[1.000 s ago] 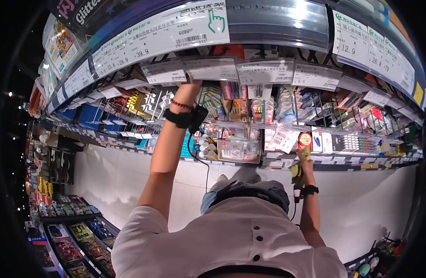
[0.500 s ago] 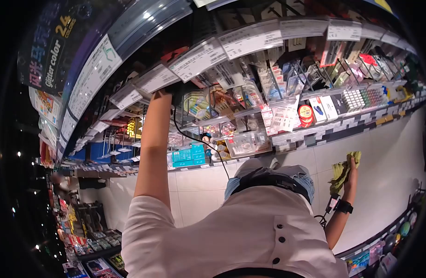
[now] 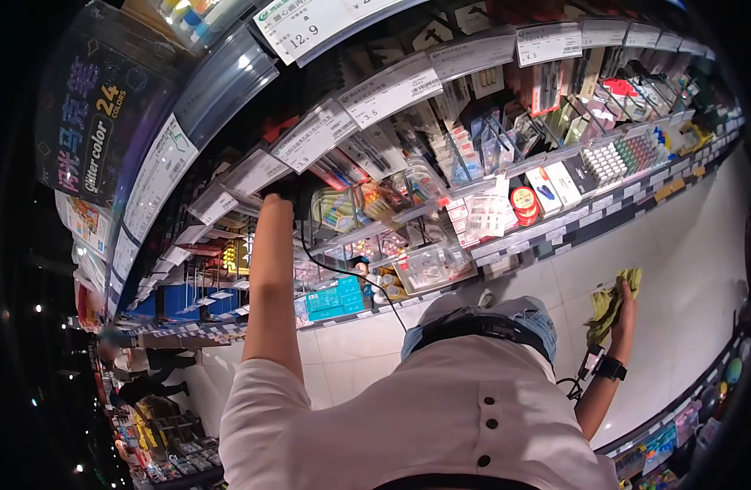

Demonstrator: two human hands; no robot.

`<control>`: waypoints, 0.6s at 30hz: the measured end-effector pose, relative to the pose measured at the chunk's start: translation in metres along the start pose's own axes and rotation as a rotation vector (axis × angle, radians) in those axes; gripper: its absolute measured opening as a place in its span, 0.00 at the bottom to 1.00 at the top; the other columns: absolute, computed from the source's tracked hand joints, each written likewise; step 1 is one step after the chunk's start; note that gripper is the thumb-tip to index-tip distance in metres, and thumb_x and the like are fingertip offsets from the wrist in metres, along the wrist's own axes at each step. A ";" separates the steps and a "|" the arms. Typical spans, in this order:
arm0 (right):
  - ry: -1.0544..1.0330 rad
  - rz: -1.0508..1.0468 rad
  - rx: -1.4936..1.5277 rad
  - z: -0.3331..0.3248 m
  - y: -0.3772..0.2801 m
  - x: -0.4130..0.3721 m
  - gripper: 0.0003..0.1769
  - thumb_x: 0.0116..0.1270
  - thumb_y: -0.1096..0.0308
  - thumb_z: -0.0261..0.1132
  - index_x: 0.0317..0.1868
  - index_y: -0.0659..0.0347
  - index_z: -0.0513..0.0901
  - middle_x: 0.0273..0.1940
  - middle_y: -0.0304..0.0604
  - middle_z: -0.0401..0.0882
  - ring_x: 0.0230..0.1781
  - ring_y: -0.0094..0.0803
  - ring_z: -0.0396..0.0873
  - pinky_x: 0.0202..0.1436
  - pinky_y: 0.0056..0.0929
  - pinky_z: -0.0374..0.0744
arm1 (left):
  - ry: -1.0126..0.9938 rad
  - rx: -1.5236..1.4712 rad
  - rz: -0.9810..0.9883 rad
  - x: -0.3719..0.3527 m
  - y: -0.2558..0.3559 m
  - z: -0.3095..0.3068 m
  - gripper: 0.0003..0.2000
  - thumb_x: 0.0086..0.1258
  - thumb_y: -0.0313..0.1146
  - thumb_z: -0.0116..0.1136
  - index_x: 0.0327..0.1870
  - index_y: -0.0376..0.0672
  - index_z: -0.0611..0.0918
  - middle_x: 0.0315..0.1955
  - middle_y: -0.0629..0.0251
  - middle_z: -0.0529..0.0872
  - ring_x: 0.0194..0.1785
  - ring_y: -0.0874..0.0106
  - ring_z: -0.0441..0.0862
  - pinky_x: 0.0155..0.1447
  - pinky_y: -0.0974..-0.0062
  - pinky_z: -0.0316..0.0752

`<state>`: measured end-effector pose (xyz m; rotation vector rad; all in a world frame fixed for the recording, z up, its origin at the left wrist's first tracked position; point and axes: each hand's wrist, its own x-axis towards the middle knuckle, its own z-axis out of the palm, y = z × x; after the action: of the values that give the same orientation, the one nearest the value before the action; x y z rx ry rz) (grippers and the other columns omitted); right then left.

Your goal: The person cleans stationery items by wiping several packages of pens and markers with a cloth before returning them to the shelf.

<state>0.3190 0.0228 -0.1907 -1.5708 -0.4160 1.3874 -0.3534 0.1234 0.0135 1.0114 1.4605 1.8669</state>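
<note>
My left hand [image 3: 277, 201] reaches into the rack under a row of price tags. Its fingers are hidden behind the tags and hanging goods, so I cannot see whether it holds anything. A black cable [image 3: 336, 265] runs down from beside that wrist towards my waist. Packs of colourful stationery [image 3: 338, 208] hang just right of the wrist. Out to my right, low over the floor, my right hand [image 3: 628, 309] is closed on a crumpled yellow-green cloth [image 3: 606, 306]. A black band [image 3: 610, 367] circles the right wrist.
The shelf rack [image 3: 555, 233] curves across in front of me. Teal boxes [image 3: 336, 299] sit on its bottom level. A "Glitter color" box [image 3: 98, 106] stands high on the left. Another person [image 3: 147, 367] is in the aisle at far left. More goods [image 3: 661, 445] line the lower right.
My view has shifted, so the rack and price tags sit further left and tilt more. My left arm stays in the rack. The cloth remains in my right hand. The person at far left shows more.
</note>
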 end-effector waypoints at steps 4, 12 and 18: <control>-0.048 -0.005 -0.044 0.014 0.000 0.002 0.24 0.58 0.56 0.60 0.50 0.66 0.72 0.40 0.42 0.76 0.36 0.30 0.76 0.38 0.28 0.76 | 0.006 -0.008 0.009 -0.006 0.000 0.003 0.17 0.64 0.38 0.53 0.50 0.40 0.70 0.43 0.65 0.73 0.43 0.76 0.70 0.46 0.78 0.67; -0.118 0.009 -0.066 0.029 0.007 0.002 0.24 0.58 0.57 0.61 0.49 0.67 0.72 0.40 0.43 0.76 0.37 0.30 0.76 0.39 0.28 0.76 | 0.088 -0.001 0.051 -0.035 -0.002 -0.002 0.17 0.64 0.38 0.53 0.50 0.41 0.70 0.41 0.65 0.74 0.40 0.76 0.70 0.43 0.78 0.68; -0.174 0.000 -0.087 0.043 -0.002 0.011 0.29 0.61 0.50 0.57 0.53 0.68 0.69 0.43 0.43 0.75 0.39 0.31 0.76 0.42 0.28 0.75 | 0.214 0.009 0.080 -0.076 0.005 -0.016 0.16 0.64 0.38 0.53 0.49 0.41 0.71 0.40 0.66 0.74 0.39 0.76 0.71 0.41 0.79 0.68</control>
<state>0.2845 0.0500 -0.1908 -1.5245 -0.5873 1.5297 -0.3237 0.0527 -0.0002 0.9086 1.5711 2.0806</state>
